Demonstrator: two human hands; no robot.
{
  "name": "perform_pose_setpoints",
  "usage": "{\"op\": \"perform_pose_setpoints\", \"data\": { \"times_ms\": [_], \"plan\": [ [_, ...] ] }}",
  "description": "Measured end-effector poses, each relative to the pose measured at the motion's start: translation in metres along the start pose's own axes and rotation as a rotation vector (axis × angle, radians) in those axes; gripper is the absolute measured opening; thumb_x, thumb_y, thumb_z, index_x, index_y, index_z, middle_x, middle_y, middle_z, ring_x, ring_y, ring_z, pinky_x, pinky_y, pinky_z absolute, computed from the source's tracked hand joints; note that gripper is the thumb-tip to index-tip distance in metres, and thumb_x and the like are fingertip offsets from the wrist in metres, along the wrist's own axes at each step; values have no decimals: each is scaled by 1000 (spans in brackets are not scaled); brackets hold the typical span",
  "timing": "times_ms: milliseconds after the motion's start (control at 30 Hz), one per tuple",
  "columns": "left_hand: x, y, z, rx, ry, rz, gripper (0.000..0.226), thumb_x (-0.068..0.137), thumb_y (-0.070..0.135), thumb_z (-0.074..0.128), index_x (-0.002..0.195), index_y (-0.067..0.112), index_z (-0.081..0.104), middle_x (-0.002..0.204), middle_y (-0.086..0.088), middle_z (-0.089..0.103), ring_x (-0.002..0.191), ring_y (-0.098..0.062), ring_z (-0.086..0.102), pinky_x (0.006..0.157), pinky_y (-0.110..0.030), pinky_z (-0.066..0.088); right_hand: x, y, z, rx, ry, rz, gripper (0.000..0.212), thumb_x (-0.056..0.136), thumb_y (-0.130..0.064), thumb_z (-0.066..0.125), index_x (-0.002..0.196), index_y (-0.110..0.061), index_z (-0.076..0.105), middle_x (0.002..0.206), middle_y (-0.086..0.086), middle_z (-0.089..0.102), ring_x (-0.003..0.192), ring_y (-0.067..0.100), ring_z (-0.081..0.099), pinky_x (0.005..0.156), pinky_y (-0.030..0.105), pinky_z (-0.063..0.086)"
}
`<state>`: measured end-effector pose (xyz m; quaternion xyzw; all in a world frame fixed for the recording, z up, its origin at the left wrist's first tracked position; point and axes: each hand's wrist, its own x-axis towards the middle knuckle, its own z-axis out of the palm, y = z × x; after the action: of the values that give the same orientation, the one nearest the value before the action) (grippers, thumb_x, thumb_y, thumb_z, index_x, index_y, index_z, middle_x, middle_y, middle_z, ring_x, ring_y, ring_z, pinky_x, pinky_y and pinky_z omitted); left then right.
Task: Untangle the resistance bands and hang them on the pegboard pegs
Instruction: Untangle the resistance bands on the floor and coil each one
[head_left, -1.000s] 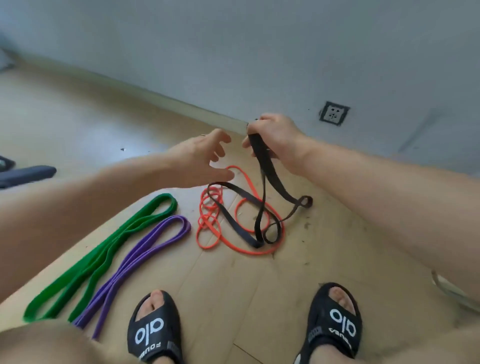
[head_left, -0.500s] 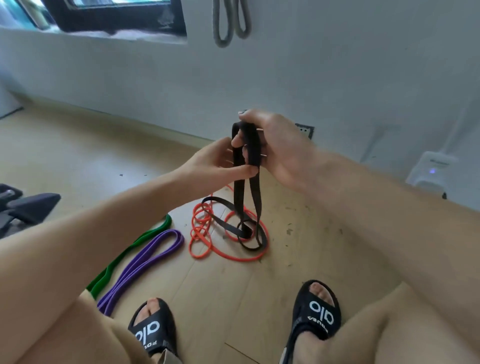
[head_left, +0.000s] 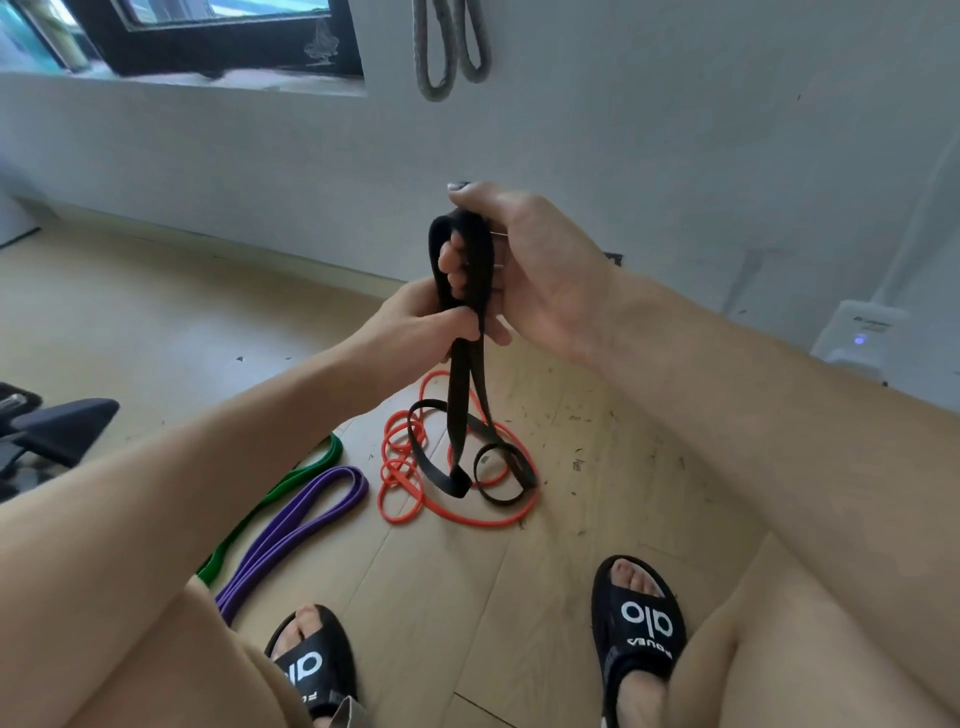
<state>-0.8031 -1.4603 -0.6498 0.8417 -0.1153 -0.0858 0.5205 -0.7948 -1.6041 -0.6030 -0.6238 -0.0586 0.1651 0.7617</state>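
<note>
The black band (head_left: 460, 270) is held up above the wooden floor (head_left: 156, 322), its lower coils lying on the orange band (head_left: 462, 514). The right hand (head_left: 524, 265) has its fingers curled through the top loop; the left hand (head_left: 415, 325) pinches the strands just below. Left of the pile lie the purple band (head_left: 296, 525) and green band (head_left: 291, 480); a grey band (head_left: 449, 52) hangs on the far wall

Single head-worn view looks forward and down, close over the floor (head_left: 519, 597), facing the wall (head_left: 675, 130) beyond it.
</note>
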Motion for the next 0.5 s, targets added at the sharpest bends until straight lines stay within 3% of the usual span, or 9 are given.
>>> {"op": "perform_pose_setpoints", "data": {
  "times_ms": [133, 267, 367, 433, 500],
  "plan": [
    [5, -5, -8, 26, -26, 0, 3, 91, 15, 66, 92, 16, 64, 85, 0, 68, 80, -10, 64, 74, -25, 47, 14, 2, -6, -2, 34, -63, 31, 100, -30, 57, 73, -15, 55, 65, 2, 56, 66, 18, 52, 76, 36, 49],
    [7, -17, -17, 136, -79, 18, 17, 92, 31, 72, 102, 20, 64, 88, 0, 66, 84, -11, 67, 83, -31, 57, 24, 7, -19, -39, 88, -41, 36, 99, -33, 58, 67, -18, 50, 63, 2, 51, 62, 18, 52, 70, 32, 53],
    [12, -25, -20, 317, -67, 27, 33, 86, 46, 74, 94, 18, 59, 79, 1, 55, 70, -11, 56, 71, -34, 52, 27, 11, -21, -62, 79, -12, 38, 97, -35, 61, 65, -19, 48, 62, 2, 51, 67, 21, 53, 74, 33, 54],
    [16, -29, -22, 331, -26, 5, 29, 86, 41, 74, 90, 17, 57, 75, 4, 54, 66, -12, 54, 70, -35, 49, 28, 11, -18, -46, 58, -9, 37, 96, -35, 63, 65, -19, 49, 62, 2, 50, 71, 22, 53, 78, 35, 55],
    [17, -32, -23, 288, -15, 6, 10, 92, 29, 68, 91, 22, 61, 80, 4, 65, 76, -14, 64, 79, -34, 53, 30, 10, -16, -28, 45, -13, 36, 96, -34, 64, 66, -20, 49, 63, 2, 50, 73, 22, 53, 80, 35, 55]
  ]
}}
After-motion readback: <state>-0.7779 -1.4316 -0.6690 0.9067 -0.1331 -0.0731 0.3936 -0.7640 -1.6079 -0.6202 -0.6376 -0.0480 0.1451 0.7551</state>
